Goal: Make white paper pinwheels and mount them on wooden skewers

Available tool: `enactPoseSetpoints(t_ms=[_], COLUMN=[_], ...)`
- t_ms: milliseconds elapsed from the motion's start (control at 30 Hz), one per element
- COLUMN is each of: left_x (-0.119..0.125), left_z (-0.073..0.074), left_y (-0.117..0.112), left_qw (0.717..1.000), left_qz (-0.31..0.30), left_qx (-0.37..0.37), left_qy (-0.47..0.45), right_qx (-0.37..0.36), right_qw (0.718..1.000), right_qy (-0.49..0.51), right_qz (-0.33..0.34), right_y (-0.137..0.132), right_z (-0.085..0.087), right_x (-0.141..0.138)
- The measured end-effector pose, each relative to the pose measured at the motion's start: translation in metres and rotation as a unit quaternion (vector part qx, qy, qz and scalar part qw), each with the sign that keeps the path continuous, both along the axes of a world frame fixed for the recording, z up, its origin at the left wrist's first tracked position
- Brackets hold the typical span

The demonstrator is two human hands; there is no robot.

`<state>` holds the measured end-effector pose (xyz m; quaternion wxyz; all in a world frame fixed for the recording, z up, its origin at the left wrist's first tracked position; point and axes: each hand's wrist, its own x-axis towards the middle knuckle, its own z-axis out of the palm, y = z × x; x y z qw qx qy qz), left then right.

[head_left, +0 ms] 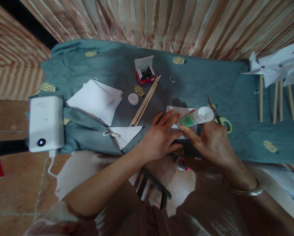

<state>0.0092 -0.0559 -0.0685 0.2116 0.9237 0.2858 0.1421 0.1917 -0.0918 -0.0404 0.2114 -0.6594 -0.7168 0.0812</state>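
My right hand [212, 139] is wrapped round a white and green glue stick [190, 118], which tilts with its lower end at the sheet of white paper [183, 134]. My left hand [159, 136] lies on the same paper, fingers stretched out and apart, close to the glue stick's tip. Both hands cover much of the paper. Just beyond my right hand lie scissors [220, 119] with green handles. A round white cap [133, 99] and several thin wooden sticks [145, 101] lie beyond my left hand.
A stack of white paper [95, 100], a written-on paper piece [126, 137] and a white power bank [46, 123] with a cable are at left. A red box of small dark pieces [145, 75] stands at the back. Paper pinwheels [272, 67] on sticks lie at the right.
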Motion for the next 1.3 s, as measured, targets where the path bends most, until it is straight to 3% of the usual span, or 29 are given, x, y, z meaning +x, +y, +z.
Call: enactPoseSetpoints(t_ms=[400,767,1300], left_x=[0.0011,0.0010,0.0016], left_z=[-0.0004,-0.0002,0.0003], left_y=[0.0007,0.0021,0.0013], left_qw=[1.000,1.000,1.000], left_qz=[0.000,-0.007,-0.003], left_qx=[-0.003,-0.013,-0.005], left_qy=[0.000,-0.006,0.004], right_qx=[0.014,-0.013,0.000], right_qw=[1.000,0.999,1.000], right_qy=[0.004,0.036,0.005], right_qz=[0.026,0.000,-0.029], right_y=[-0.0039,-0.0047,-0.0001], right_z=[-0.0001,0.0008,-0.0034], right_x=[0.0040,0.0064,0.0097])
